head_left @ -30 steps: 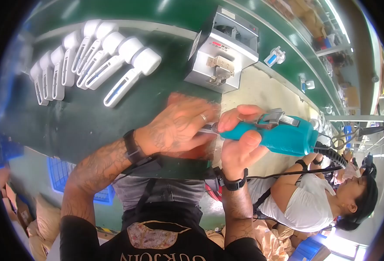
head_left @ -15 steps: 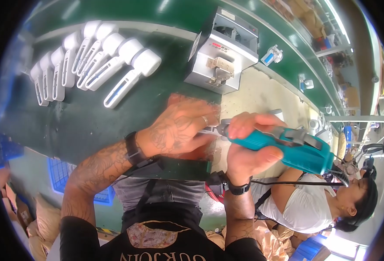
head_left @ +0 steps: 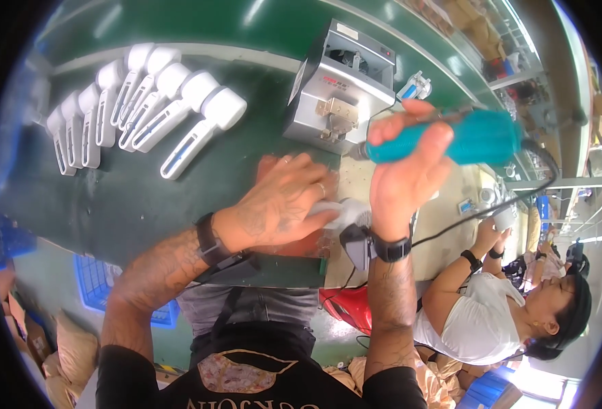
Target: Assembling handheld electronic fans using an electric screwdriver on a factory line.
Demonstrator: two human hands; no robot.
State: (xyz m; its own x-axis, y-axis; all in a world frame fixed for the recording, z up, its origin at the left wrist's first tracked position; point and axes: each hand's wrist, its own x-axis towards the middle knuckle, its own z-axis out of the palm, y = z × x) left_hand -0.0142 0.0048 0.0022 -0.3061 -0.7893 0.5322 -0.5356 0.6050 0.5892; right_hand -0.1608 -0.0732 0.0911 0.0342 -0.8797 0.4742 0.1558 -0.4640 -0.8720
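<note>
My left hand [head_left: 280,198] is closed around a white plastic piece [head_left: 347,213], blurred and partly hidden by the fingers, over a reddish pad [head_left: 267,165]. Raised to the right of it, my right hand [head_left: 407,174] grips a teal electric screwdriver [head_left: 478,138] with a black cord. The tool's tip is near the front of a grey metal machine [head_left: 314,85], apart from the white piece. Several white plastic handles with round heads [head_left: 186,148] lie in a fanned row on the dark green bench at the left.
Behind the screwdriver is a small white and blue part [head_left: 415,87]. A person in a white shirt [head_left: 468,320] works at the right, holding a white part [head_left: 504,218]. A blue crate [head_left: 93,283] stands below the bench's left front edge.
My right hand has lifted the screwdriver up and away from the white piece. The left hand has stayed near its place, and the piece's round white part now shows. The co-worker's arms have come into view.
</note>
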